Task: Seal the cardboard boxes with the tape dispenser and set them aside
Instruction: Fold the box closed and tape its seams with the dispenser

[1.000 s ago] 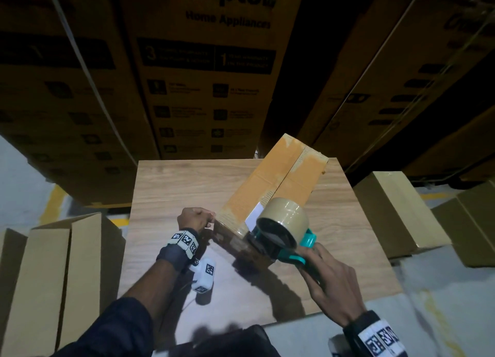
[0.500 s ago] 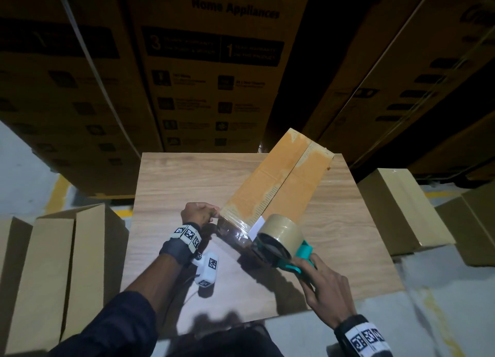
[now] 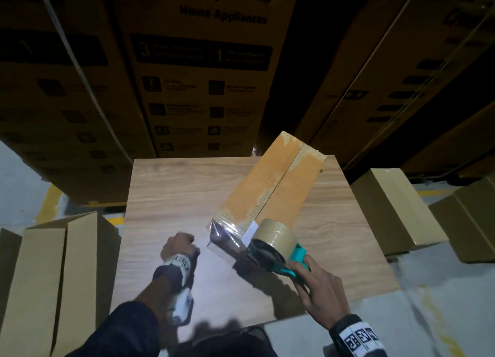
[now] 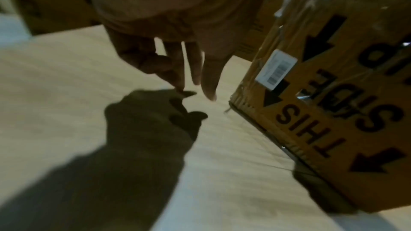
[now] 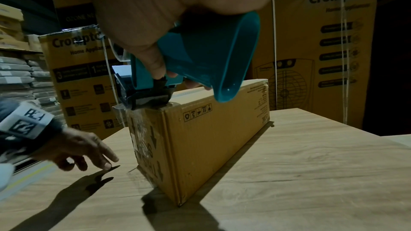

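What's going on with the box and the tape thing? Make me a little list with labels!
box: long cardboard box lying on the wooden table, top seam still without fresh tape
near end of box: covered with shiny clear tape, printed THIS SIDE UP
tape dispenser: teal tape dispenser pressed on the box's near top edge
right hand: right hand grips the dispenser handle
left hand: left hand beside the box, not touching it, holding nothing
nearby: more cardboard boxes around the table
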### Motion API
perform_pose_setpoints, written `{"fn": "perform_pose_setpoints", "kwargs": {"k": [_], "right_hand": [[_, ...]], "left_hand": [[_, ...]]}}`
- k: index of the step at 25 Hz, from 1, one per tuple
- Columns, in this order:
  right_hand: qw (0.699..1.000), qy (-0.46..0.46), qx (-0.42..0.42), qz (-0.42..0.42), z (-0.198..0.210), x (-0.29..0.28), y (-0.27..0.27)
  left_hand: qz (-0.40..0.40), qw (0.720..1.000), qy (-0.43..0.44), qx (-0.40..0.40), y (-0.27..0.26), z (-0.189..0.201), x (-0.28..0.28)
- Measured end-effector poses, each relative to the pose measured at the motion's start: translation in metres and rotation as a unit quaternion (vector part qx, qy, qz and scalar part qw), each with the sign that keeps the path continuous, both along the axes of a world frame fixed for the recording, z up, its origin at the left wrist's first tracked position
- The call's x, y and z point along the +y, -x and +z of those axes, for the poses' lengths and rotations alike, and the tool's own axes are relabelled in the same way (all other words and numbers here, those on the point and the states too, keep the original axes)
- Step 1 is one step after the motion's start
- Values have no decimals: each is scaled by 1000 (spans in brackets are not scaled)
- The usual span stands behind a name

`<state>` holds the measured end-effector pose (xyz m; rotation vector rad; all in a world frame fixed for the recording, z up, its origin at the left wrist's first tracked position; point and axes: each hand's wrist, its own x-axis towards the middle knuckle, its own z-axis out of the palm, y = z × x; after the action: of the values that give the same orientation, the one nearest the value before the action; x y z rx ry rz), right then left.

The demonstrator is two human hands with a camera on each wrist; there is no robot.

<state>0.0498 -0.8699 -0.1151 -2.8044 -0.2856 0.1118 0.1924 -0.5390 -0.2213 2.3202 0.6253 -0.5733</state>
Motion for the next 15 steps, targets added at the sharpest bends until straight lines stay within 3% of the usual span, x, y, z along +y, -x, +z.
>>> {"fn": "perform_pose_setpoints", "kwargs": {"k": [4,8,11,13,15], "right_hand": [[1000,5,-12,-4,2,4,-2],[1000,-1,-20,-6,-3,2,0],[1000,1,-15,-4,-4,1,-2],[1000,-1,-15,-2,-4,1,-3],[1000,-6,-16,2,-4,-1,-3]], "left_hand": [[-47,975,131,-171,30,-2,-3],[-60,937,264,-222,31,27,-23],[-53,938,249,-234,26,30,-24],[-105,949,203,-219,17,33,-16],[-190,954,101,-210,6,33,-6]]}}
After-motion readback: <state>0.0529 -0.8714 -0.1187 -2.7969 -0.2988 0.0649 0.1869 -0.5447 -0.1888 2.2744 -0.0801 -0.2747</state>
